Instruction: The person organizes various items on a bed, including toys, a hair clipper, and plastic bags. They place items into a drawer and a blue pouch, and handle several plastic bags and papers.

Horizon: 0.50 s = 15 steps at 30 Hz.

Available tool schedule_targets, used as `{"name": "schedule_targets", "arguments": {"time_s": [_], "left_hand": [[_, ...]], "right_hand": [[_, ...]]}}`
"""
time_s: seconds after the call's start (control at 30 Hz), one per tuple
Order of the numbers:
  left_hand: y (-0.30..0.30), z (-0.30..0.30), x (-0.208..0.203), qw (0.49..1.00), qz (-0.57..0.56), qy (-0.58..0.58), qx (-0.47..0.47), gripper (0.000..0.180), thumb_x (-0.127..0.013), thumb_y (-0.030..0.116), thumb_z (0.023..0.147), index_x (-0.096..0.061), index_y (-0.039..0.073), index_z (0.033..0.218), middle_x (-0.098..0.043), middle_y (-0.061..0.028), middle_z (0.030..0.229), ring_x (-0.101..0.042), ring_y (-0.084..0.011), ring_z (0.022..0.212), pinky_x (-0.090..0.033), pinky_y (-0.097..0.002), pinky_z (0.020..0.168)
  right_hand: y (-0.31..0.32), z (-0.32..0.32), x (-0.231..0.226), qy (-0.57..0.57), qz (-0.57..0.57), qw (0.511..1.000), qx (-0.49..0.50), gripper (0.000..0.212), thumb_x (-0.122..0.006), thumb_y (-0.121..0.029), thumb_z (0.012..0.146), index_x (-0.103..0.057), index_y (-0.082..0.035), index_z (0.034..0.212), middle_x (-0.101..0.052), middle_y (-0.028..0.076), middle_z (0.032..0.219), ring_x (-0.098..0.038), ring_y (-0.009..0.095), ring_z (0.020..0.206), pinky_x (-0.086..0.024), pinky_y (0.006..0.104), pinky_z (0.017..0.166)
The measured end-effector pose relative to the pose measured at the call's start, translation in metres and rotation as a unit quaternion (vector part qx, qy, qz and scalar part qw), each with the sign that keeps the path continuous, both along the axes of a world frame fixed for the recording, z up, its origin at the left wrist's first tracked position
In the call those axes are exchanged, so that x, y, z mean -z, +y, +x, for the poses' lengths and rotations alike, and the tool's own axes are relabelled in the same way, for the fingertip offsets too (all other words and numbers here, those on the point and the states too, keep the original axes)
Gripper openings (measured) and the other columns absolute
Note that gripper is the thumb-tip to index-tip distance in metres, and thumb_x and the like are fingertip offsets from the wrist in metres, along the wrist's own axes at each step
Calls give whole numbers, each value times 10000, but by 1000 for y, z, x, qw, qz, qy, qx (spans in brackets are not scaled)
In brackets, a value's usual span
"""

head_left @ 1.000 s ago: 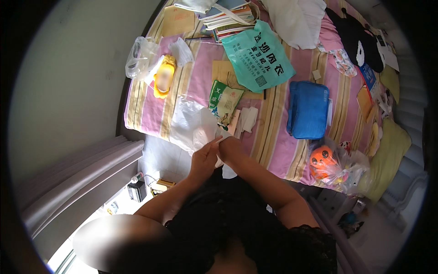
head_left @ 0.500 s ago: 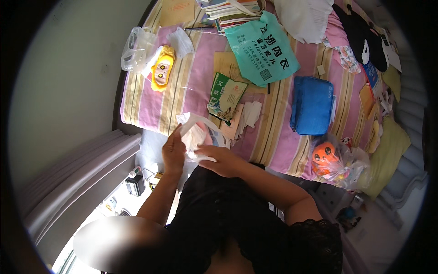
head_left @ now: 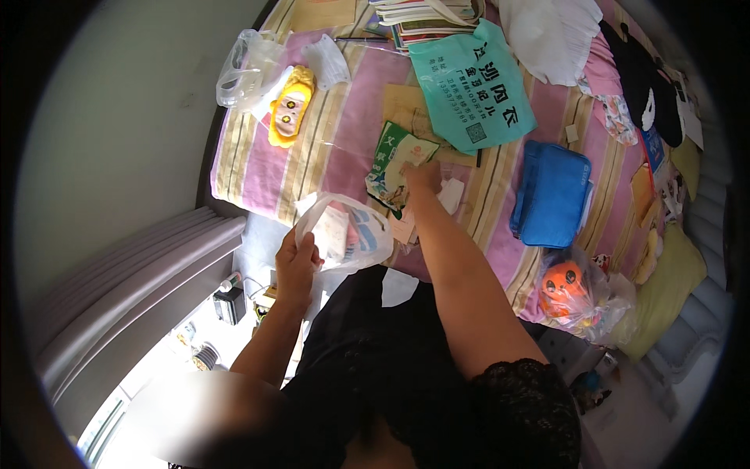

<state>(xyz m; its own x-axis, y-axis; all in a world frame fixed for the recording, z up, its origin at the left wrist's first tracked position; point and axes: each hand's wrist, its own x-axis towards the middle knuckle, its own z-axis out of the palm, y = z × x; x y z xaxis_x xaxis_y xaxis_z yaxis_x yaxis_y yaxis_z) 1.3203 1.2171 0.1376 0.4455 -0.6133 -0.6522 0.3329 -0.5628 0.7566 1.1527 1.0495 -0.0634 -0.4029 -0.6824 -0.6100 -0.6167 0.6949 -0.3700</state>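
Observation:
My left hand (head_left: 294, 270) is closed round the rim of a white plastic carrier bag (head_left: 373, 248), which hangs with its mouth spread. Pink, white and blue things show inside it, too jumbled to name. Stretched over the bed, my right hand (head_left: 423, 177) grips the right side of a green and white packet (head_left: 388, 160) with printed leaves and a picture. Its fingertips are partly hidden. Under and beside the packet lie a brown envelope (head_left: 398, 98) and some loose white papers (head_left: 451, 195).
On the striped bedspread (head_left: 336, 160) lie a yellow plush pouch (head_left: 291, 109), a clear bag (head_left: 246, 74), a teal plastic bag (head_left: 473, 86), a blue zip case (head_left: 552, 195) and a bagged orange toy (head_left: 564, 289). Stacked books (head_left: 426, 23) sit at the far edge. A wall (head_left: 117, 133) stands left.
My right hand has left the carrier bag and reached forward onto the green and white packet. The left hand still holds the bag, whose mouth is now wider. The view has shifted slightly.

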Motion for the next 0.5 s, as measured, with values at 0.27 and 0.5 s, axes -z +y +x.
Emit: {"name": "schedule_targets", "arguments": {"time_s": [0.27, 0.5], "left_hand": [[-13, 1, 15, 997, 14, 75, -9, 184, -498, 236, 928, -538, 57, 934, -477, 13, 592, -450, -79, 491, -440, -248, 541], [-30, -23, 11, 994, -13, 110, 5, 394, -443, 373, 946, -554, 1, 1012, -483, -21, 561, -445, -96, 462, -394, -239, 479]], "right_hand": [[25, -48, -137, -474, -295, 823, 100, 269, -629, -138, 841, -563, 4, 1060, -601, 42, 964, -558, 119, 857, -441, 264, 721], [68, -79, -234, -659, -295, 668, 181, 396, -477, -56, 914, -370, -25, 1293, -465, 83, 1271, -480, 204, 1144, -387, 375, 980]]}}
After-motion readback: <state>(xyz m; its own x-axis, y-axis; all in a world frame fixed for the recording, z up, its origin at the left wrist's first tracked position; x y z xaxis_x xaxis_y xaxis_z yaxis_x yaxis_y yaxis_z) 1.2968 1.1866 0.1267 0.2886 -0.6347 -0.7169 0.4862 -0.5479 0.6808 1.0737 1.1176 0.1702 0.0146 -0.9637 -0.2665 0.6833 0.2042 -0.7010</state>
